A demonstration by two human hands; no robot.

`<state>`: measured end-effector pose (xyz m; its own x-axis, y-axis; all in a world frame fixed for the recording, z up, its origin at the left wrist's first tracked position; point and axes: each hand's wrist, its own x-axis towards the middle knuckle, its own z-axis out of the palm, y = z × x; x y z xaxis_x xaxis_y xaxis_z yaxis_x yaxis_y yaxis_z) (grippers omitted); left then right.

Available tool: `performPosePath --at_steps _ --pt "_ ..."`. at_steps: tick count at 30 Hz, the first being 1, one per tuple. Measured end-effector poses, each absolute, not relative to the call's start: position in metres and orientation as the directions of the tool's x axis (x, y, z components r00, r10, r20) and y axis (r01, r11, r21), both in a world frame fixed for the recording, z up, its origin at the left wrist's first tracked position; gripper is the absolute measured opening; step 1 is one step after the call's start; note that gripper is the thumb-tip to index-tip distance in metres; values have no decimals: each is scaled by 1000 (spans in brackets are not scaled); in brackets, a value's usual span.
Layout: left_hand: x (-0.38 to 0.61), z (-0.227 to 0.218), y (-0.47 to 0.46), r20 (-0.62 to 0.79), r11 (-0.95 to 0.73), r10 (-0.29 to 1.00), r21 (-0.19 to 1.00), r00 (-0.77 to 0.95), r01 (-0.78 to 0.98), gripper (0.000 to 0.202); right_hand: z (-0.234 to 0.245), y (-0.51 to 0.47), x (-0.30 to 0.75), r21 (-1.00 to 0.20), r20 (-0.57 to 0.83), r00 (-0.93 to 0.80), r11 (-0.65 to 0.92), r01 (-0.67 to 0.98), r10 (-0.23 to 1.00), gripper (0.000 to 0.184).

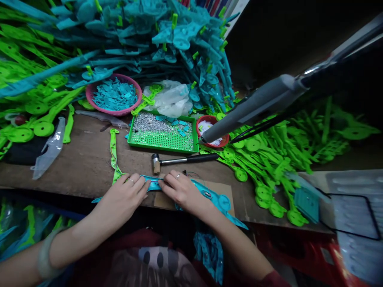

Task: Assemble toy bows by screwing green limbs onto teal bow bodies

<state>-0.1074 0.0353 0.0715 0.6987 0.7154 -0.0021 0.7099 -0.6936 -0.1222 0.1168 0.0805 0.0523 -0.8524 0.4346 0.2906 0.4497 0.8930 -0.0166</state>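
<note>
My left hand (124,195) and my right hand (181,189) rest side by side on the near edge of a wooden table (89,159). Both press their fingertips on a long teal plastic strip (214,197) that lies flat across the edge, the fingers curled onto it. A green plastic strip (113,153) runs from under my left hand toward the back. A small hammer (179,160) lies just behind my hands.
A green tray (163,139) of small metal bits and teal pieces sits behind the hammer. A pink bowl (113,95) holds teal pieces; a red bowl (212,129) stands right of the tray. Heaps of green (269,159) and teal parts (164,36) surround. A grey lever (263,103) juts in from the right.
</note>
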Motion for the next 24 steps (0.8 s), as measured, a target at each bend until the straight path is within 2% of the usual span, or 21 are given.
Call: performPosePath --at_steps 5,9,13,17,21,24 --pt "-103 74 45 -126 -725 688 -67 715 686 34 51 81 121 2 271 -867 900 435 419 19" --pt "-104 72 46 -121 -733 678 -31 725 680 48 55 79 123 18 135 -866 873 488 481 17" --pt "-102 73 54 -163 -714 688 16 707 700 36 59 78 126 3 70 -863 865 501 500 17" --pt "-96 75 57 -98 -721 684 58 723 691 29 57 77 129 -30 121 -888 896 443 443 22" --pt "-96 77 53 -26 -710 703 52 711 703 18 51 77 127 27 192 -881 895 446 433 27" --pt "-121 86 50 35 -643 766 28 642 765 16 46 76 127 66 225 -884 898 434 410 32"
